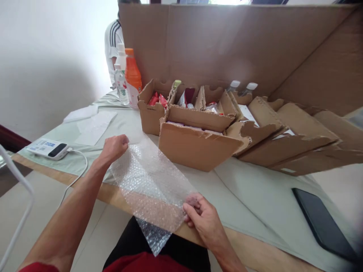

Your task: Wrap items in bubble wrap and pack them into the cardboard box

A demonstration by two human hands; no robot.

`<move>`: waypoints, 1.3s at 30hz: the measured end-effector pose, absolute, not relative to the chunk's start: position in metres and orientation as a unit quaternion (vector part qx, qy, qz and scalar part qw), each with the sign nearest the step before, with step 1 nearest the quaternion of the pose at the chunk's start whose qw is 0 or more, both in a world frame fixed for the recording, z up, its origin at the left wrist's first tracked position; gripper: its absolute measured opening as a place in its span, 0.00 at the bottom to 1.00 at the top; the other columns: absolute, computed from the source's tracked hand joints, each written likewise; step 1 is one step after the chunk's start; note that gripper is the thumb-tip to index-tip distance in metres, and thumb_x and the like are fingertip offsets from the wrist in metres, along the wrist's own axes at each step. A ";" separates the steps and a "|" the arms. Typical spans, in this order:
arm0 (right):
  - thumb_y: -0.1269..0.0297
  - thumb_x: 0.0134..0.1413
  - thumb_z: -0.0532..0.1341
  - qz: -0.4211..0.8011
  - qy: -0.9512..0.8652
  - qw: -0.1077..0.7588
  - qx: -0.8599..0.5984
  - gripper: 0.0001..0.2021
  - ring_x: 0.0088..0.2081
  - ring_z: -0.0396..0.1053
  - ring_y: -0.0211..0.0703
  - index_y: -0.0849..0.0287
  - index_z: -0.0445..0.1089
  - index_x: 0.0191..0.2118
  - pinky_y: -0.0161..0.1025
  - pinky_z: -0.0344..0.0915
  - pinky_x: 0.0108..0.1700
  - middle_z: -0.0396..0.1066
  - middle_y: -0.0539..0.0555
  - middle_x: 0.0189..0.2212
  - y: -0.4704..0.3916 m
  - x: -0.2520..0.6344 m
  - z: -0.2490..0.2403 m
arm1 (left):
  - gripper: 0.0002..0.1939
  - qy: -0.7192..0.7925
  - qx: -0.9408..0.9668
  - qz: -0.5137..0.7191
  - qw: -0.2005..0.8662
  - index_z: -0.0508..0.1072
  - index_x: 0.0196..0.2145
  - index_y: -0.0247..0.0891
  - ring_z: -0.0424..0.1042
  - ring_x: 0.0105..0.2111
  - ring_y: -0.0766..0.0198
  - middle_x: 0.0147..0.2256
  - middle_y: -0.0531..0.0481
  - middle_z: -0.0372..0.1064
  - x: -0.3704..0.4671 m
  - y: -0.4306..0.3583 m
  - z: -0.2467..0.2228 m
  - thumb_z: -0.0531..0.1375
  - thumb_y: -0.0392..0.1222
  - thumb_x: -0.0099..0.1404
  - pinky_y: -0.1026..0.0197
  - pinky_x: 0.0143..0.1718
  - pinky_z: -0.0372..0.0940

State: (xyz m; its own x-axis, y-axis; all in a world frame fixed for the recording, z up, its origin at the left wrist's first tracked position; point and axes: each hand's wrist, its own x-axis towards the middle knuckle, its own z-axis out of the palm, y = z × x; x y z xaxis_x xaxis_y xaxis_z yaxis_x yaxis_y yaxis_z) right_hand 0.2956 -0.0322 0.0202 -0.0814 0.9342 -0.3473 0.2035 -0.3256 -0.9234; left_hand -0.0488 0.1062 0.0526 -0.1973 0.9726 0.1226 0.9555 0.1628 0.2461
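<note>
A clear sheet of bubble wrap [153, 181] is stretched at a slant between my two hands, over the near edge of the table. My left hand [115, 147] is closed on its upper left corner. Lower down on the right, my right hand [197, 211] pinches the other side, with the thumb on top and the fingers curled. One corner of the sheet hangs past the table edge above my lap. Just beyond the sheet stands a low cardboard box [195, 145] with its front toward me.
Open cardboard bins [221, 113] line the back before a tall cardboard panel [227, 45]. An orange bottle [132, 73] and a clear bottle [121, 85] stand left. A white power bank [48, 148] with a cable lies left, a black phone [323, 223] right. Behind is a person [113, 41].
</note>
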 end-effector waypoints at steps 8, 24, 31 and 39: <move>0.50 0.49 0.65 0.520 -0.497 0.315 -0.619 0.19 0.22 0.70 0.40 0.61 0.73 0.40 0.34 0.63 0.19 0.72 0.50 0.25 -0.027 0.296 0.022 | 0.14 0.757 0.633 0.140 0.087 0.80 0.38 0.42 0.78 0.42 0.50 0.39 0.44 0.82 -0.055 0.114 0.032 0.57 0.37 0.58 0.55 0.45 0.66; 0.53 0.57 0.64 0.321 -0.585 0.387 -0.636 0.13 0.31 0.73 0.45 0.57 0.77 0.37 0.40 0.71 0.36 0.77 0.53 0.29 -0.007 0.327 0.029 | 0.11 0.707 0.620 0.285 0.185 0.75 0.32 0.39 0.75 0.35 0.56 0.32 0.48 0.78 -0.067 0.094 0.032 0.55 0.44 0.54 0.56 0.42 0.67; 0.63 0.61 0.62 0.193 -0.707 0.404 -0.548 0.08 0.44 0.77 0.49 0.52 0.80 0.36 0.46 0.73 0.49 0.79 0.57 0.44 -0.015 0.370 0.033 | 0.12 0.658 0.628 0.348 0.228 0.71 0.32 0.40 0.76 0.48 0.51 0.45 0.42 0.79 -0.070 0.048 0.032 0.57 0.51 0.58 0.51 0.53 0.70; 0.73 0.63 0.54 0.124 -0.784 0.321 -0.517 0.17 0.49 0.76 0.49 0.51 0.81 0.39 0.49 0.74 0.51 0.78 0.56 0.47 -0.021 0.386 0.008 | 0.13 0.638 0.677 0.287 0.229 0.79 0.36 0.46 0.70 0.60 0.45 0.54 0.44 0.75 -0.088 0.025 0.018 0.57 0.47 0.58 0.42 0.64 0.62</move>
